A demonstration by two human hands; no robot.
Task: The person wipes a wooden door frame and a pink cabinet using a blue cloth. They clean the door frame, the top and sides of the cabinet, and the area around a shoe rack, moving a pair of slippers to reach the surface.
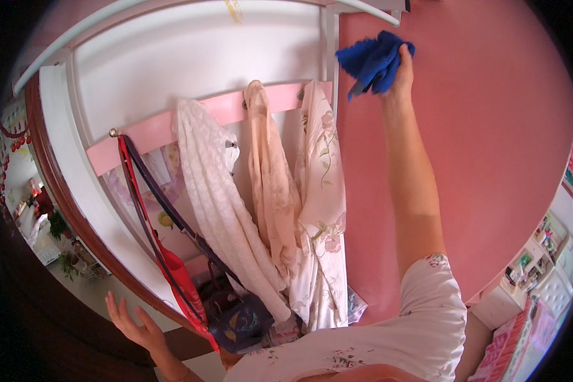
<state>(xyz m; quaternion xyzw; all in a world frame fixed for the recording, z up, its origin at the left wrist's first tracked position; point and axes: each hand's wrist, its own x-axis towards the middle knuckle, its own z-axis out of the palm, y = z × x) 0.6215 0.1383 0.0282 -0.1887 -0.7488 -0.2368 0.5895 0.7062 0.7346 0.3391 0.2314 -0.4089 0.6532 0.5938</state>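
Raised high against the pink wall [487, 119], my right hand [402, 76] grips a bunched blue cloth [379, 59]. The cloth hangs just below the right end of a white metal rail [370, 12]. Low on the left, my left hand [136, 324] is held out with its fingers apart and nothing in it. It is nearest to a red bag [184, 279] and a dark handbag [241, 322], which hang in front of me.
A pink hook board [224, 107] carries a white lacy garment [215, 191], a peach garment [267, 186] and a floral garment [322, 200]. A brown door frame [52, 167] stands left. At lower right are a white cabinet [499, 305] and a bed [511, 344].
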